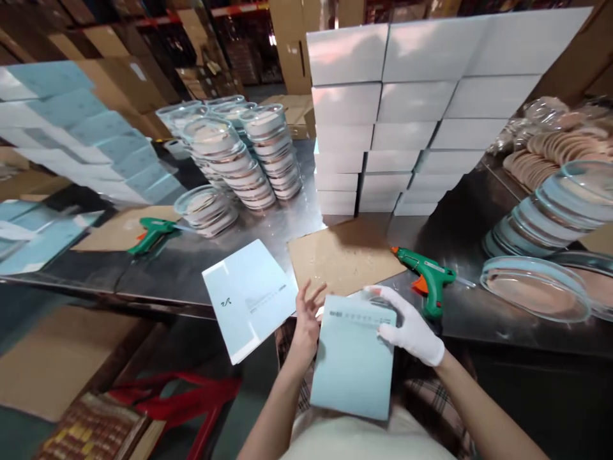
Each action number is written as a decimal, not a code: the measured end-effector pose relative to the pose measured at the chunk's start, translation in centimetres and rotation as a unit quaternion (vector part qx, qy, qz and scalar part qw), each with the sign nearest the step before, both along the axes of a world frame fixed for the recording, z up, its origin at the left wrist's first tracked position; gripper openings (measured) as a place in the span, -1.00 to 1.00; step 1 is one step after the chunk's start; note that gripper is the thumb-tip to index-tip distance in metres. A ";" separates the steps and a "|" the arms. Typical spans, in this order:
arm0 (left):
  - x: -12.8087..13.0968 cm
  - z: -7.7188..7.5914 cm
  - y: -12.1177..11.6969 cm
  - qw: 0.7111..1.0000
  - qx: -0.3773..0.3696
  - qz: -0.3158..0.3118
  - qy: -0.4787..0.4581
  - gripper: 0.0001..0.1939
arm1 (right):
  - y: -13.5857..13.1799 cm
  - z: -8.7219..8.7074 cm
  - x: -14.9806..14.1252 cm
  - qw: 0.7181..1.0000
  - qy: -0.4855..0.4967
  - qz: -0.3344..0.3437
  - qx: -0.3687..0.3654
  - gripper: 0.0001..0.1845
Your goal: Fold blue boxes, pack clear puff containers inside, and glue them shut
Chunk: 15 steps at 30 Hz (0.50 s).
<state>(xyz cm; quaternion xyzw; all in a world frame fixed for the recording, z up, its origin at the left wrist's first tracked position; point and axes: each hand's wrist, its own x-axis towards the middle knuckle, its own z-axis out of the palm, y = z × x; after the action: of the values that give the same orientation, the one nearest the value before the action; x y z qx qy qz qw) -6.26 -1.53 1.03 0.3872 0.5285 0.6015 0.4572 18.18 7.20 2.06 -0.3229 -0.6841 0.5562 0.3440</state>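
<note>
A pale blue flat box [352, 358] is held over my lap at the table's near edge. My left hand [306, 313], bare, touches its upper left edge with fingers spread. My right hand [409, 326], in a white glove, grips its upper right corner. A second pale blue flat box blank [246, 297] lies half off the table edge to the left. A brown cardboard sheet [342, 259] lies just beyond my hands. A green glue gun [426, 275] rests right of it.
A wall of stacked white boxes [407, 121] stands behind the cardboard. Stacks of clear round lidded containers [249, 153] sit at centre left, more at the right [550, 217]. A second green glue gun [153, 233] lies left. Red stool legs [191, 393] are below.
</note>
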 end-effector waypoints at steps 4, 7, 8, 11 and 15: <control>-2.6 1.5 -2.0 0.992 -0.090 -0.085 0.007 0.20 | 1.1 -0.1 -1.5 0.986 0.062 -0.121 -0.099 0.14; -4.9 2.6 -2.1 0.988 -0.150 -0.038 -0.023 0.08 | 1.4 -0.6 -0.9 0.986 0.080 -0.127 -0.075 0.18; -6.0 2.9 -1.4 0.987 -0.156 0.008 -0.034 0.06 | 1.2 -0.8 -0.3 0.984 0.079 -0.150 -0.057 0.11; -10.2 3.4 3.4 0.980 -0.135 0.145 -0.011 -0.12 | -0.5 -1.8 2.4 0.962 0.057 -0.266 -0.030 -0.18; -15.6 3.7 14.2 0.969 -0.121 0.209 0.056 -0.33 | -4.1 -2.8 6.2 0.920 -0.026 -0.386 -0.065 -0.30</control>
<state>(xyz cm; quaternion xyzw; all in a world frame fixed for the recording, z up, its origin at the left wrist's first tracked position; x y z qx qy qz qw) -21.82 12.64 4.69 0.2435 0.6911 0.5927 0.3345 24.36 3.11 -0.76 -0.5975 -0.4779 0.4150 0.4924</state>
